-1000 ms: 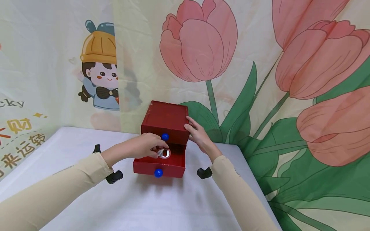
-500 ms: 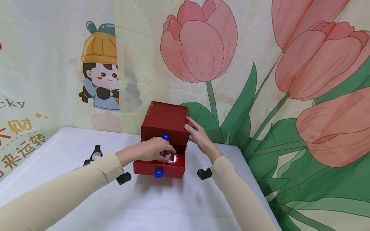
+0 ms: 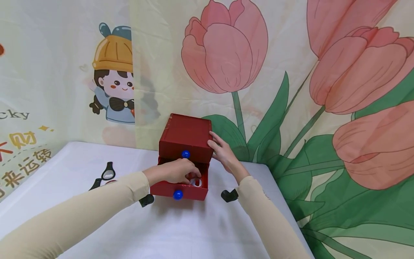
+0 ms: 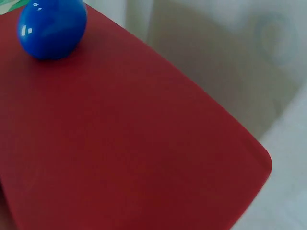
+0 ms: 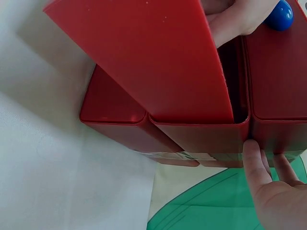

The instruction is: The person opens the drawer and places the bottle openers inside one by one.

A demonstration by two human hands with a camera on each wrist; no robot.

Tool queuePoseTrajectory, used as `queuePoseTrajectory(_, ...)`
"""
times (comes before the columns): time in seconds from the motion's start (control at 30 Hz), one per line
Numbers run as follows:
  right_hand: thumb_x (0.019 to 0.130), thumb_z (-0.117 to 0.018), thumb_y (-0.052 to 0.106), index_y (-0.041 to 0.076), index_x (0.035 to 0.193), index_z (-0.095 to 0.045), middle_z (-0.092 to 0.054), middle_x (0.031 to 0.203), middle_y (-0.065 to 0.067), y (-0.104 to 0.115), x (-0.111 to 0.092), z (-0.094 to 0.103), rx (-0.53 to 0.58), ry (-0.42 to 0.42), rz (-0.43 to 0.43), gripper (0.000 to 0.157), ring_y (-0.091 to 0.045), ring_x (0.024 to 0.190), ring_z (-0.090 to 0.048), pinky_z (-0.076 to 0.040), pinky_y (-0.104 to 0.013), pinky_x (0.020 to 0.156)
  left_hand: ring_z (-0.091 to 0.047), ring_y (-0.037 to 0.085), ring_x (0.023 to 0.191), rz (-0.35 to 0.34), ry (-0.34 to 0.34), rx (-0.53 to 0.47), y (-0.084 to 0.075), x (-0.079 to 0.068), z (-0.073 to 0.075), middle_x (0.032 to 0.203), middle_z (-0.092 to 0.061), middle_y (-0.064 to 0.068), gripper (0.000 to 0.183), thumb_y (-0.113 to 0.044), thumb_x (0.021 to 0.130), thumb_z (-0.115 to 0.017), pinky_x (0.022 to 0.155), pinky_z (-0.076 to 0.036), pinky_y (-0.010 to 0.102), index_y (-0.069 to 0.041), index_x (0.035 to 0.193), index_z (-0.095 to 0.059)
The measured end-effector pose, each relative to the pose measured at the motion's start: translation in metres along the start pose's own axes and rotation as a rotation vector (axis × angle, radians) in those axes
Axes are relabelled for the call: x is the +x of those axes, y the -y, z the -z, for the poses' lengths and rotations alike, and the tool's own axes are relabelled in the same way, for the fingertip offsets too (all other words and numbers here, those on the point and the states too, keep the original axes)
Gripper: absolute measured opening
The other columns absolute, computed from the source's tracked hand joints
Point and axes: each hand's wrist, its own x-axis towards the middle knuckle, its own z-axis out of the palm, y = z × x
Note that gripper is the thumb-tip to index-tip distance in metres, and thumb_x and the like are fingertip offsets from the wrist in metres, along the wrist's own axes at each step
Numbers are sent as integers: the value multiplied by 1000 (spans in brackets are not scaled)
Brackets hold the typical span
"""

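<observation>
The left hand (image 3: 178,170) reaches into the drawer (image 3: 161,189) of a red cabinet (image 3: 190,130), its fingers bent down just beside an opener (image 3: 199,183); whether they pinch it or have it loose, I cannot tell. The opener, its silver ring partly visible, is inside the drawer, near the front and toward the right. The right hand (image 3: 224,153) holds nothing and has its fingers extended, their tips touching the cabinet's right side, near a strip of clear tape (image 5: 182,155). The drawer is pulled well out and bears a blue knob (image 3: 178,195); the top drawer (image 3: 171,148) above it is closed, with a knob of its own, and the bottom drawer (image 5: 112,98), seen from the right wrist, is closed too. On the white table (image 3: 145,233), left of the cabinet, lie a black-handled opener (image 3: 108,175) and other pieces partly covered by the left sleeve (image 3: 84,205). Behind stands a backdrop (image 3: 228,54) printed with pink tulips.
</observation>
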Motion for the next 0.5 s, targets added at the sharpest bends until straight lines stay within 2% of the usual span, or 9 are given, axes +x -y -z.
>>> queuePoseTrajectory(0.3,113,-52,33,32,169,-30,-35,168,-8,0,-2,-1,-3,-4,1,60,-34,150,-44,-45,-53,118,-69,19,114,57,41,-37,4,9,-9,122,-77,1,45,-10,91,-84,96,-62,35,-14,135,-75)
queuePoseTrajectory(0.5,113,-52,34,32,169,-29,-35,169,-8,-1,-1,0,-4,-1,4,60,-35,150,-44,-45,-54,118,-68,17,106,63,42,-50,5,11,-12,118,-77,0,44,-7,91,-83,92,-62,31,-15,133,-76)
